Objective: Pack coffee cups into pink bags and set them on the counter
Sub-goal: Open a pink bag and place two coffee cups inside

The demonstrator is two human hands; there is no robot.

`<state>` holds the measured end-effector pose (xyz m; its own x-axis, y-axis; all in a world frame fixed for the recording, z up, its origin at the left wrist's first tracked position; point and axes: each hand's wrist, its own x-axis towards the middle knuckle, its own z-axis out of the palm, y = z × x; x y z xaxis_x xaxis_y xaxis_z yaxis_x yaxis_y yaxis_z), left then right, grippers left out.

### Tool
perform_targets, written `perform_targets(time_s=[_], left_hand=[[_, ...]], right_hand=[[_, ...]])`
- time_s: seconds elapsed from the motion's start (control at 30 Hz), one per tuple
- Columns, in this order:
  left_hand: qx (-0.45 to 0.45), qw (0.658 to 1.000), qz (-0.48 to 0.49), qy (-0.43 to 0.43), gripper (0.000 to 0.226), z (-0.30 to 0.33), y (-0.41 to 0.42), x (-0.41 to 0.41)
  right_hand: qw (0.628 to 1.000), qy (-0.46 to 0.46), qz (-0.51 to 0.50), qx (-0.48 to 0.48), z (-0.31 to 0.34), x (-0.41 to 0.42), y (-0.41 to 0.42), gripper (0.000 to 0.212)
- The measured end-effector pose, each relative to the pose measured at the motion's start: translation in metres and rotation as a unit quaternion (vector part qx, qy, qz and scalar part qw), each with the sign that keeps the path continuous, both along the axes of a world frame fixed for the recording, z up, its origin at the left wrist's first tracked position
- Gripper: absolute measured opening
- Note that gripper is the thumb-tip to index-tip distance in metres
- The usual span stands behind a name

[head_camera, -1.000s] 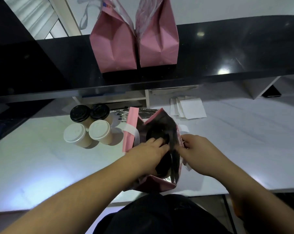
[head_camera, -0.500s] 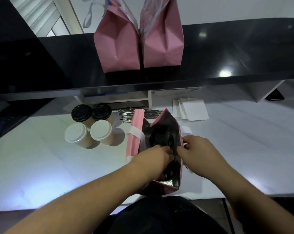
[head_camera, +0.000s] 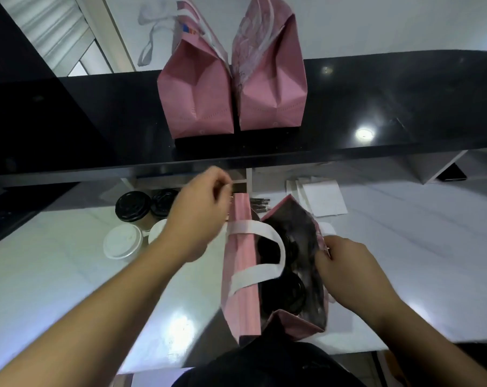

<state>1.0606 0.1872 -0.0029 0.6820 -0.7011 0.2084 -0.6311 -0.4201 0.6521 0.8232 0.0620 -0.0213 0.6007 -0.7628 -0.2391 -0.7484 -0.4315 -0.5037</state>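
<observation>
**Open pink bag on the white bench, cups waiting at left**

At far left, four lidded coffee cups point(head_camera: 141, 219) stand clustered on the white bench point(head_camera: 55, 275): two with black lids behind, two with white lids in front, the right-hand white one partly hidden by the left arm. The left hand point(head_camera: 199, 210) hangs above the bench just left of the open pink bag point(head_camera: 240, 289), its fingers point(head_camera: 222, 181) curled loosely inward and empty, as far as the motion blur lets one judge. The bag stands near the bench's front edge, a white handle point(head_camera: 260, 254) draped across its mouth; dark round lids show inside. The right hand point(head_camera: 348, 272) pinches the bag's right rim, fingers clamped on the edge. Behind, on the raised black bench point(head_camera: 404, 107), two filled pink bags point(head_camera: 231, 90) stand upright, side by side and touching. White paper sheets point(head_camera: 323, 196) lie at the right.
</observation>
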Motion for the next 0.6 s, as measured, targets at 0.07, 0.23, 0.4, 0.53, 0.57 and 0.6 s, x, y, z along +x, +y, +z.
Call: perform_targets(time_s=[0.07, 0.23, 0.4, 0.53, 0.57, 0.6], left_hand=[[0.094, 0.994, 0.047, 0.02, 0.013, -0.028, -0.003, 0.029], [0.29, 0.957, 0.017, 0.004, 0.033, -0.101, -0.016, 0.062], [0.397, 0.911, -0.097, 0.052, 0.04, -0.143, -0.043, 0.062], [0.325, 0.936, -0.115, 0.07, 0.037, -0.169, -0.051, 0.055], [0.301, 0.944, -0.112, 0.077, 0.038, -0.174, -0.053, 0.054], [0.291, 0.95, -0.104, 0.05, 0.042, -0.181, -0.056, 0.056]], right_hand=[[1.0, 0.002, -0.004, -0.001, -0.001, 0.0, -0.004, 0.037], [1.0, 0.025, -0.001, 0.002, 0.0, 0.003, -0.007, 0.033], [1.0, 0.01, 0.011, -0.003, 0.002, 0.006, -0.003, 0.034], [0.999, 0.036, -0.007, 0.015, 0.002, 0.009, -0.003, 0.031], [0.999, 0.04, -0.01, 0.014, 0.002, 0.009, -0.003, 0.03], [0.999, 0.041, -0.014, 0.011, 0.002, 0.009, -0.002, 0.031]])
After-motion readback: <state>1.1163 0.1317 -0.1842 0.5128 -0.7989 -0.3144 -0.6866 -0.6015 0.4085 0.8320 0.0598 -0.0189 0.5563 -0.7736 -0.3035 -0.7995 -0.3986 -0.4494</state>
